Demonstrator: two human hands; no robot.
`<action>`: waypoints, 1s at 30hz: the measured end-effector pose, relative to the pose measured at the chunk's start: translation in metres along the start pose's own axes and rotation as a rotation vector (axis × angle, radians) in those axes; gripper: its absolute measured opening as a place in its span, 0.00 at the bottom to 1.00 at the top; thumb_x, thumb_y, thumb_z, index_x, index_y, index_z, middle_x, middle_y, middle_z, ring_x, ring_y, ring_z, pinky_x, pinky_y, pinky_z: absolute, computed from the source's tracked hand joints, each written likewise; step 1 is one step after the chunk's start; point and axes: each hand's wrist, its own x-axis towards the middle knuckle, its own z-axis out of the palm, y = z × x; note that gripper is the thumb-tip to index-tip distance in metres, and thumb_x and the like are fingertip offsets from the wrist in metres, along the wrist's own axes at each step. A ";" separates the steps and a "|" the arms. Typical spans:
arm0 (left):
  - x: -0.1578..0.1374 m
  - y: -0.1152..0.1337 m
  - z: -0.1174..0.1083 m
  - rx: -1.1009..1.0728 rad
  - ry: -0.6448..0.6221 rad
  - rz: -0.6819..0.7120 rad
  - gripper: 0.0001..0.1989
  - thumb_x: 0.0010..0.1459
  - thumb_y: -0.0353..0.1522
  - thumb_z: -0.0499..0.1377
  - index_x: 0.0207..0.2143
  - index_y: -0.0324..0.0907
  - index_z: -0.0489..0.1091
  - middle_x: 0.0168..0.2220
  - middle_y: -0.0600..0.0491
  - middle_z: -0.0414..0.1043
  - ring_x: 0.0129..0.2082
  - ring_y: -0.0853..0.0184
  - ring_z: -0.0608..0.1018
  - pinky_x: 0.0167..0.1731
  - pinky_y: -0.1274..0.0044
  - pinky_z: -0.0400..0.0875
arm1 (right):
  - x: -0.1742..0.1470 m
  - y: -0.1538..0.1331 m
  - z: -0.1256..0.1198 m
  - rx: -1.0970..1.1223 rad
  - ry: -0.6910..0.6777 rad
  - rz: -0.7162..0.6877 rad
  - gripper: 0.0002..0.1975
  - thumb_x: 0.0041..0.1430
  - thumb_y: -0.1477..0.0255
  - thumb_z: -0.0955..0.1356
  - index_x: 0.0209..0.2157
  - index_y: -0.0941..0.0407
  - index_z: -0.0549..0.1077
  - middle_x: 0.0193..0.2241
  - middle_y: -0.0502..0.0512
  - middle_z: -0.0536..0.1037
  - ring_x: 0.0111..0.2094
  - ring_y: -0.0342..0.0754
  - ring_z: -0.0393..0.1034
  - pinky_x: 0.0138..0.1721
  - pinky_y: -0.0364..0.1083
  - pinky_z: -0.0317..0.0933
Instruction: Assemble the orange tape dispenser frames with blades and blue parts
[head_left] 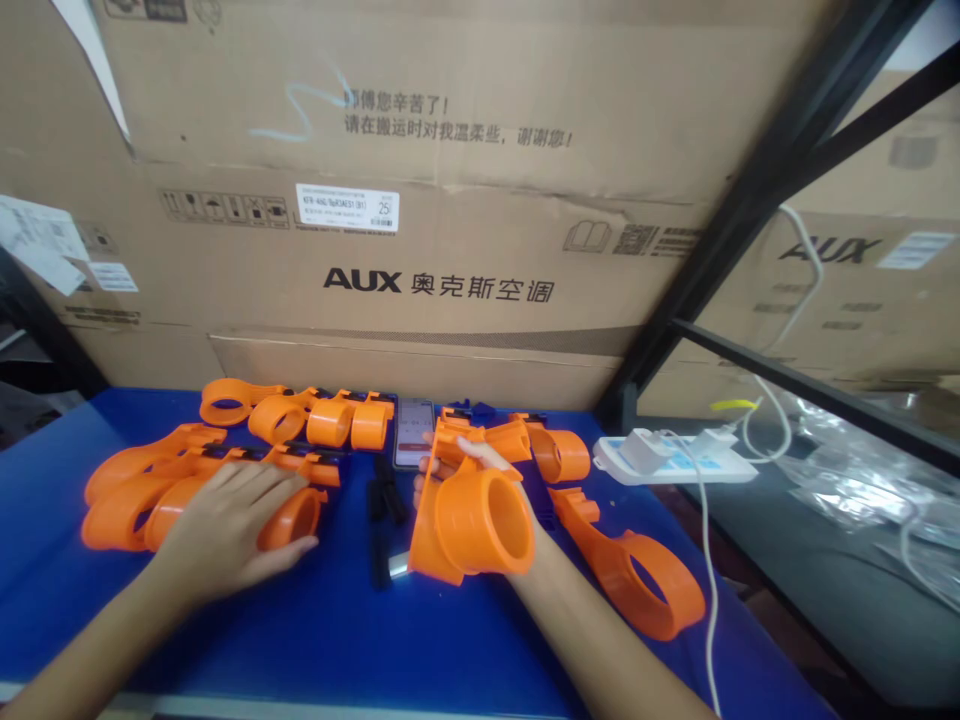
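Observation:
My left hand (236, 520) lies over a row of orange plastic ring brackets (120, 510) at the left. Its fingers curl over the top of the rightmost orange ring bracket (294, 520), with the thumb in front of that ring. Above the table's middle, my right hand (484, 455) grips an orange ring bracket (484, 525), its ring opening facing right. That bracket hides part of the hand; some fingertips show behind it. Black strip-like pieces (380, 510) lie between my hands, near a small silver metal-ended piece (399, 566).
More orange brackets (330, 422) line the back of the blue table (315, 640), beside a phone (415, 430). Others (660, 590) lie at the right. A white power strip (675, 458) with cables sits by a black rack post (675, 300). Cardboard boxes (450, 230) stand behind.

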 end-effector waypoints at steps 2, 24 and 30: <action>-0.002 -0.009 -0.001 0.001 -0.009 -0.003 0.27 0.58 0.51 0.64 0.55 0.49 0.75 0.52 0.46 0.80 0.51 0.45 0.79 0.54 0.55 0.67 | -0.001 0.000 0.001 0.069 0.029 0.074 0.19 0.57 0.54 0.74 0.39 0.54 0.78 0.28 0.51 0.79 0.31 0.52 0.76 0.36 0.52 0.70; 0.037 0.148 -0.012 -1.335 -0.092 -0.539 0.30 0.68 0.44 0.57 0.70 0.55 0.60 0.61 0.46 0.73 0.62 0.49 0.73 0.59 0.57 0.70 | -0.017 0.017 0.026 0.197 -0.143 0.126 0.24 0.49 0.63 0.73 0.48 0.57 0.78 0.36 0.58 0.83 0.38 0.56 0.78 0.38 0.50 0.71; 0.055 0.164 -0.001 -1.722 0.033 -0.625 0.30 0.66 0.42 0.61 0.69 0.49 0.64 0.58 0.45 0.76 0.63 0.46 0.72 0.61 0.56 0.68 | -0.019 0.038 0.023 0.109 -0.004 0.069 0.22 0.48 0.61 0.74 0.45 0.55 0.79 0.32 0.55 0.81 0.30 0.53 0.76 0.29 0.48 0.69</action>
